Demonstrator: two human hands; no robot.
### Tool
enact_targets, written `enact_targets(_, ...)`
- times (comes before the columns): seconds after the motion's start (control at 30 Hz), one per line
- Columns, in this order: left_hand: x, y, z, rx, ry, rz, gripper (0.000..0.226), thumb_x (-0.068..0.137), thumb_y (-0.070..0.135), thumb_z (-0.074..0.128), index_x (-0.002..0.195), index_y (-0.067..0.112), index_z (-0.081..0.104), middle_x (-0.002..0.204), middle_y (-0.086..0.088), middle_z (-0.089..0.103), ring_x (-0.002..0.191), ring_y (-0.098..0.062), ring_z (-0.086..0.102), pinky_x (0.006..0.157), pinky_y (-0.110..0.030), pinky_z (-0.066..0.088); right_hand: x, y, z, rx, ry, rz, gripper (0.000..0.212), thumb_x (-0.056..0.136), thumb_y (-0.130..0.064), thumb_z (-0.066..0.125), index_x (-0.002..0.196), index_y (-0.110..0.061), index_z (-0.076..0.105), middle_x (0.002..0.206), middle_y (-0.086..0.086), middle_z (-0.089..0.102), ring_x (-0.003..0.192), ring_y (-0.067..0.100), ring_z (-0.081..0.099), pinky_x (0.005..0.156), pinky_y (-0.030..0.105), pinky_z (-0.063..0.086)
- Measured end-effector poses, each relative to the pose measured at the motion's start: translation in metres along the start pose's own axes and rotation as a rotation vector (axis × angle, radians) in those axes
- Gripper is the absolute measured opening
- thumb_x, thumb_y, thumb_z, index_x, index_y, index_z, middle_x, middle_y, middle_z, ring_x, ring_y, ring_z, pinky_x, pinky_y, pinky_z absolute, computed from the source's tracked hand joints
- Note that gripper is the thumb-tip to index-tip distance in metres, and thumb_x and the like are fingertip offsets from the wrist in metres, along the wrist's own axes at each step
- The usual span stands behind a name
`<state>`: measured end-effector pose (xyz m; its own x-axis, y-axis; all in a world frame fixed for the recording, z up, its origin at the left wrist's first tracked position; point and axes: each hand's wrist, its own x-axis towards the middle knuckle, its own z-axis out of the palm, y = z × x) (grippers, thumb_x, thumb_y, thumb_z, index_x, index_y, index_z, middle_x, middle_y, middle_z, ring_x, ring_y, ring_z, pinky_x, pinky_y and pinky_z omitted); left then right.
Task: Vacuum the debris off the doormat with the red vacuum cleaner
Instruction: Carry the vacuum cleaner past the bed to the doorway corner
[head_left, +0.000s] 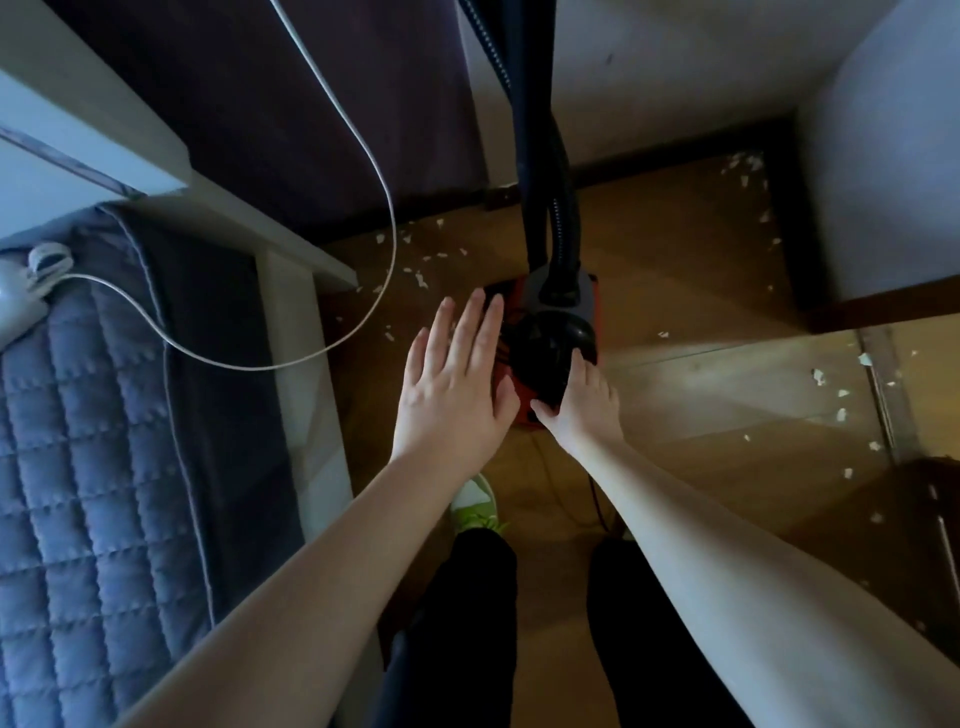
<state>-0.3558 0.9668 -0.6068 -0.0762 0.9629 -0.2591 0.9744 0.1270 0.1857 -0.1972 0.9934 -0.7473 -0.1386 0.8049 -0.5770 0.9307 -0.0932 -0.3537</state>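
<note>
The red vacuum cleaner (550, 343) stands on the wooden floor in the middle of the head view, with a black top and a black hose (545, 171) rising straight up out of frame. My left hand (452, 384) hovers flat over its left side, fingers spread, holding nothing. My right hand (584, 402) rests on the black top at its near right, fingers pressed against it. White scraps of debris (415, 260) lie scattered on the floor behind and to the right (836, 400). The dark corner at lower right (935, 519) may be the doormat; I cannot tell.
A bed with a quilted grey cover (104, 441) and pale frame (311, 364) fills the left. A white cable (384, 208) loops from it over the floor. Dark curtain and white walls close the back and right. My legs and a green-white shoe (475, 506) are below.
</note>
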Motion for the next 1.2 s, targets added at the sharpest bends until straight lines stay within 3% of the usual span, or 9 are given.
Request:
enact_targets(0.23, 0.023, -0.006, 0.044, -0.058, -0.048, -0.009, 0.069, 0.097, 0.040, 0.034, 0.158, 0.025, 0.006, 0.166, 0.002, 0.010, 0.153, -0.022, 0.003, 0.123, -0.042, 0.008, 0.050, 0.003, 0.041, 0.065, 0.124, 0.076, 0.091, 0.079, -0.047, 0.074, 0.148, -0.011, 0.027, 0.141, 0.011, 0.047, 0.131, 0.029, 0.045, 0.109, 0.043, 0.036)
enact_targets(0.4, 0.041, -0.013, 0.056, -0.054, -0.067, -0.013, 0.068, 0.099, 0.039, 0.039, 0.158, 0.024, 0.008, 0.166, 0.003, 0.010, 0.153, -0.021, 0.003, 0.120, -0.038, 0.004, 0.060, -0.003, 0.057, 0.093, 0.233, 0.178, 0.067, 0.079, -0.042, 0.074, 0.131, -0.008, 0.047, 0.127, 0.009, 0.055, 0.119, 0.028, 0.054, 0.099, 0.040, 0.042)
enact_targets(0.57, 0.063, -0.016, 0.051, -0.138, -0.148, -0.053, 0.067, 0.100, 0.035, 0.037, 0.158, 0.028, 0.004, 0.166, 0.010, 0.005, 0.152, -0.012, -0.004, 0.117, -0.031, -0.003, 0.067, -0.016, 0.066, 0.159, 0.292, 0.359, 0.051, 0.081, -0.044, 0.070, 0.118, -0.011, 0.059, 0.120, 0.005, 0.060, 0.113, 0.025, 0.056, 0.097, 0.039, 0.039)
enact_targets(0.67, 0.091, -0.017, 0.037, -0.283, -0.175, -0.134, 0.069, 0.101, 0.037, 0.043, 0.158, 0.030, 0.005, 0.165, 0.009, 0.008, 0.152, -0.011, 0.000, 0.120, -0.034, 0.005, 0.070, -0.013, 0.063, 0.227, 0.285, 0.369, 0.041, 0.080, -0.044, 0.070, 0.105, -0.012, 0.066, 0.108, 0.003, 0.063, 0.102, 0.024, 0.060, 0.092, 0.038, 0.044)
enact_targets(0.77, 0.125, -0.018, 0.017, -0.441, -0.147, -0.211, 0.074, 0.098, 0.040, 0.053, 0.158, 0.029, 0.011, 0.164, 0.002, 0.019, 0.149, -0.016, 0.018, 0.120, -0.036, 0.022, 0.069, -0.006, 0.057, 0.311, 0.246, 0.299, 0.036, 0.081, -0.044, 0.067, 0.096, -0.012, 0.064, 0.094, 0.004, 0.066, 0.087, 0.024, 0.065, 0.076, 0.038, 0.056)
enact_targets(0.87, 0.149, -0.015, -0.002, -0.633, -0.083, -0.242, 0.083, 0.093, 0.045, 0.061, 0.157, 0.032, 0.009, 0.163, 0.006, 0.021, 0.145, -0.014, 0.029, 0.105, -0.022, 0.031, 0.071, -0.003, 0.054, 0.342, 0.143, 0.238, 0.033, 0.087, -0.037, 0.065, 0.104, -0.009, 0.059, 0.091, 0.007, 0.069, 0.080, 0.024, 0.068, 0.061, 0.031, 0.055)
enact_targets(1.0, 0.181, -0.001, -0.023, -0.993, 0.030, -0.194, 0.093, 0.087, 0.032, 0.074, 0.157, 0.023, 0.013, 0.159, 0.008, 0.030, 0.138, -0.002, 0.031, 0.107, -0.015, 0.031, 0.074, 0.005, 0.049, 0.363, 0.045, 0.184, 0.047, 0.091, -0.031, 0.061, 0.128, -0.004, 0.048, 0.082, 0.005, 0.065, 0.066, 0.021, 0.064, 0.049, 0.027, 0.049)
enact_targets(1.07, 0.193, 0.006, -0.030, -0.985, 0.043, -0.141, 0.087, 0.084, 0.027, 0.077, 0.152, 0.023, 0.023, 0.149, 0.008, 0.044, 0.135, -0.004, 0.040, 0.106, -0.019, 0.040, 0.076, 0.010, 0.049, 0.418, 0.006, 0.160, 0.055, 0.091, -0.030, 0.062, 0.135, -0.004, 0.043, 0.079, 0.006, 0.066, 0.063, 0.022, 0.064, 0.046, 0.026, 0.045)
enact_targets(1.2, 0.207, 0.020, -0.044, -0.889, 0.069, -0.163, 0.058, 0.089, 0.027, 0.072, 0.138, 0.022, 0.042, 0.114, 0.019, 0.056, 0.094, 0.007, 0.056, 0.071, -0.004, 0.048, 0.074, 0.018, 0.043, 0.525, -0.051, 0.128, 0.045, 0.091, -0.028, 0.063, 0.131, -0.012, 0.050, 0.089, 0.004, 0.070, 0.073, 0.021, 0.068, 0.054, 0.030, 0.052)
